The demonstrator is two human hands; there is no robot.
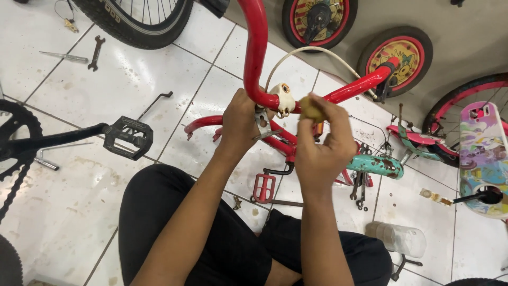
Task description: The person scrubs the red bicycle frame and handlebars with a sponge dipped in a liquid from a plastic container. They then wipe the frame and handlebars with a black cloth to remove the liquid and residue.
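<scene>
The red handlebar [257,58] stands above the person's lap; one arm runs up toward twelve o'clock, the other out toward two o'clock. The left hand [239,124] is clamped around its bend beside the cream clamp [280,99]. The right hand [323,143] pinches a yellowish sponge [310,110] against the bar.

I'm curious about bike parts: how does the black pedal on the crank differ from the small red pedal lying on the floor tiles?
The black metal pedal is mounted on a black crank arm, raised off the white tiled floor; the red plastic pedal lies loose on the tiles. The black pedal looks larger with a studded open cage; the red pedal looks smaller and has plain slots. Both are rectangular, open-framed bicycle pedals.
</scene>
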